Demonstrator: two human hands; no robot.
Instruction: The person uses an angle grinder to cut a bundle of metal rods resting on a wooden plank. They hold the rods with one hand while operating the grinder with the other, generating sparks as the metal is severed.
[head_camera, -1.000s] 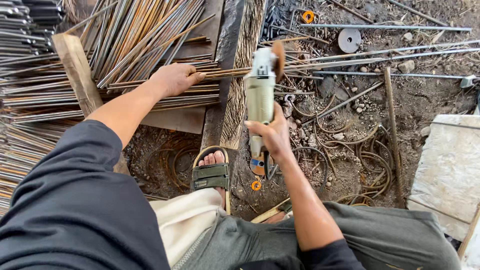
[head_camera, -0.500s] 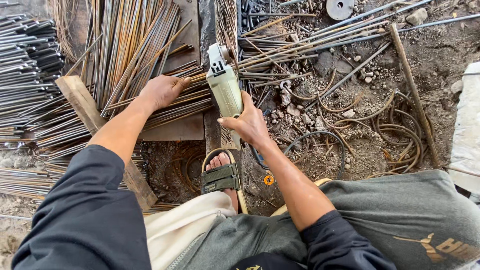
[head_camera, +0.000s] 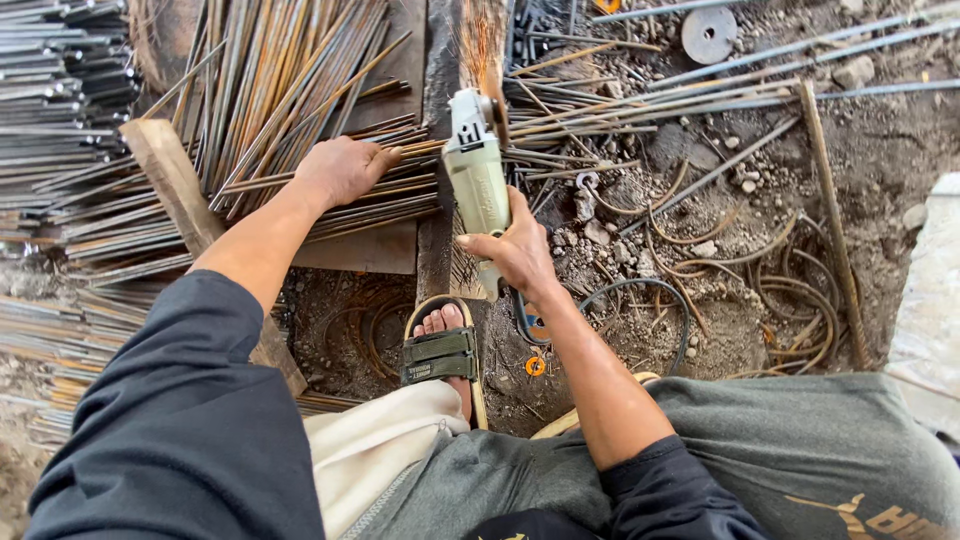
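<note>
My right hand (head_camera: 517, 250) grips the rear of a pale green angle grinder (head_camera: 476, 173), whose disc meets a bundle of thin steel rods (head_camera: 400, 185). Sparks (head_camera: 482, 45) fly up from the disc. My left hand (head_camera: 343, 168) presses flat on the same rods, left of the grinder, holding them against a dark wooden plank (head_camera: 438, 240). My foot in a green sandal (head_camera: 441, 352) rests on the ground just below the plank.
Many more rusty rods (head_camera: 270, 80) lie fanned at top centre, and grey ones (head_camera: 55, 110) are stacked at left over a wooden beam (head_camera: 172, 185). Long rods (head_camera: 760, 75), coiled wire (head_camera: 790, 290), a round disc (head_camera: 709, 35) and stones cover the dirt at right.
The grinder has come down onto the rods and sparks now fly from the disc. My left hand stays pressed on the bundle. The view has shifted slightly.
</note>
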